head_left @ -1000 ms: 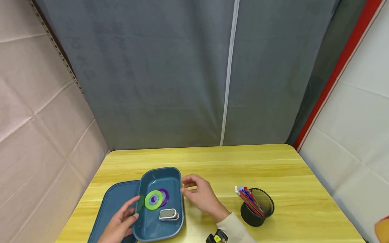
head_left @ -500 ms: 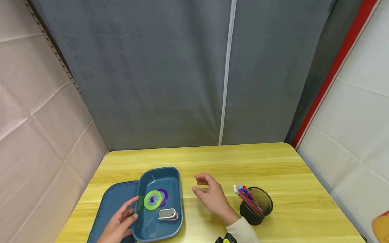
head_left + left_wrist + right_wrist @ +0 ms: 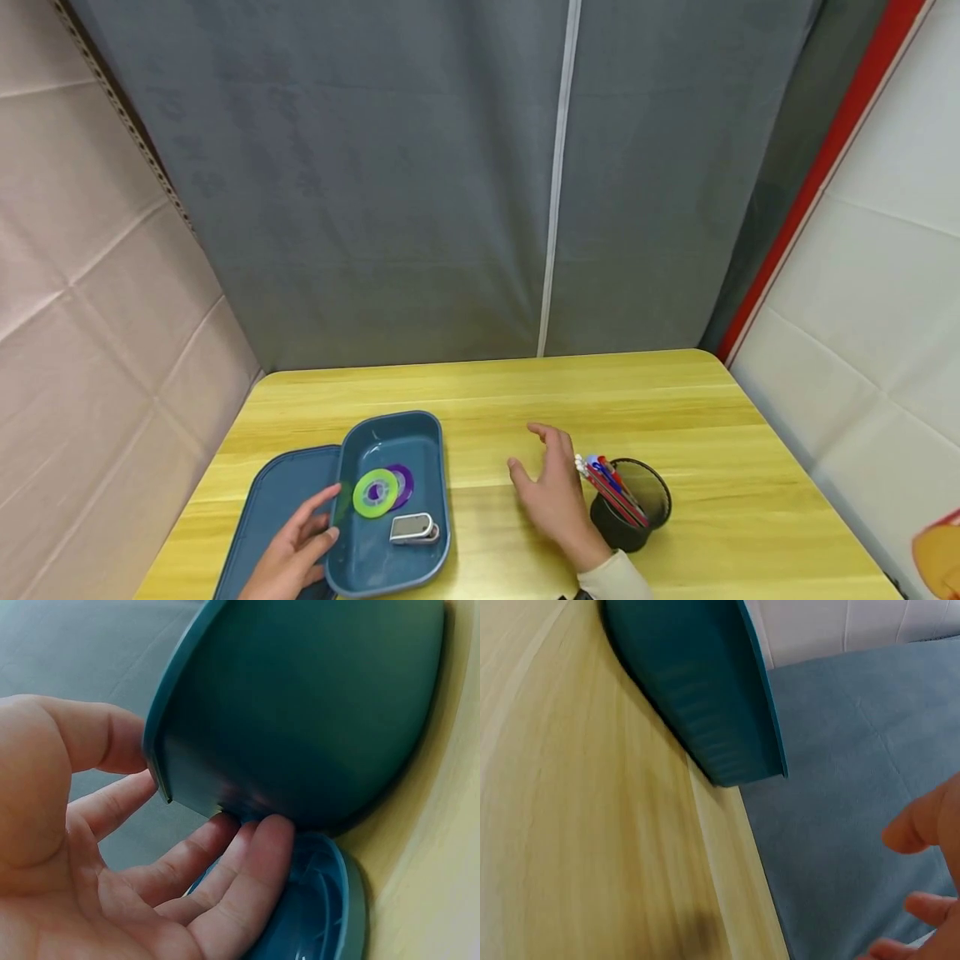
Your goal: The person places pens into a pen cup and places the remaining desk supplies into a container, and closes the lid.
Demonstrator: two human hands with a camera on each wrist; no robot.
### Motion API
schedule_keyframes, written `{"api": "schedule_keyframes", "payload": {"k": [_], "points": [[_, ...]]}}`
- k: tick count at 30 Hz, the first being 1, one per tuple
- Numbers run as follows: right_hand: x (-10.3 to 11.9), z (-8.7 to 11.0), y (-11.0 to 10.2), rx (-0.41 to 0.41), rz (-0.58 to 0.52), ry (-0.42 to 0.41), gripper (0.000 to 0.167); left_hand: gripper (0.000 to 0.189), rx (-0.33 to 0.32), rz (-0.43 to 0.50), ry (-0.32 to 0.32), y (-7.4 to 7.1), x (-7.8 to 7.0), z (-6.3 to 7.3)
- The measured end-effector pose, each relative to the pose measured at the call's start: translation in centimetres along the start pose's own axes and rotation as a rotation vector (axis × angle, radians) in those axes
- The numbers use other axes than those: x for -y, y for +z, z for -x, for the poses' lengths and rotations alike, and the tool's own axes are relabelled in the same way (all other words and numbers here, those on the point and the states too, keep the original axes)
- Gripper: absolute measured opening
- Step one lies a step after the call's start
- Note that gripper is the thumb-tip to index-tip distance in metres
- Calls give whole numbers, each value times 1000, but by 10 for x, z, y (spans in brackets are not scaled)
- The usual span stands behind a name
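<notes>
A blue rectangular box [image 3: 386, 567] stands on the table at left. In it lie a green tape roll [image 3: 367, 502], overlapping a purple tape roll [image 3: 406, 486], and a silver-topped stapler-like thing [image 3: 413, 527]. My left hand [image 3: 288, 550] touches the box's left side; the left wrist view shows its thumb at the rim and fingertips against the outer wall. My right hand [image 3: 555, 496] holds nothing. Its thumb and fingers are spread, just left of the black mesh pen holder [image 3: 619, 530], which holds several pens [image 3: 613, 492].
A blue lid [image 3: 285, 487] lies left of the box, partly under my left hand. The wooden table [image 3: 480, 392] ends at a grey curtain [image 3: 412, 183] behind. Pale sheets [image 3: 112, 333] hang at the sides. A yellow-orange thing [image 3: 937, 558] shows at the right edge.
My right hand has moved away from the box's right side, rightward toward the pen holder, with its thumb and fingers spreading apart. My left hand has stayed at the box.
</notes>
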State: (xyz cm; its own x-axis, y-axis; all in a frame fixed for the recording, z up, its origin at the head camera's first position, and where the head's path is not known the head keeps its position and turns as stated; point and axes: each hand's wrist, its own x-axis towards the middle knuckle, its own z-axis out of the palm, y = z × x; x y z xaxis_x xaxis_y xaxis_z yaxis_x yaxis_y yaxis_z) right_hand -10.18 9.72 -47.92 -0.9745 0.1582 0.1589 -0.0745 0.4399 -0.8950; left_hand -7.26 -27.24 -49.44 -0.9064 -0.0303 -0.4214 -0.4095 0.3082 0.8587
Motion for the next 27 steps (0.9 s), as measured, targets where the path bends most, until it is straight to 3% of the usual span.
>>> {"api": "schedule_keyframes", "payload": {"k": [17,27], "points": [[-16,-8,-5,-191,122,50,71,69,2,-11,-8,0,0,-1],[-21,-13,-3,-189,98,85,76,68,4,-3,-3,0,0,-1]]}}
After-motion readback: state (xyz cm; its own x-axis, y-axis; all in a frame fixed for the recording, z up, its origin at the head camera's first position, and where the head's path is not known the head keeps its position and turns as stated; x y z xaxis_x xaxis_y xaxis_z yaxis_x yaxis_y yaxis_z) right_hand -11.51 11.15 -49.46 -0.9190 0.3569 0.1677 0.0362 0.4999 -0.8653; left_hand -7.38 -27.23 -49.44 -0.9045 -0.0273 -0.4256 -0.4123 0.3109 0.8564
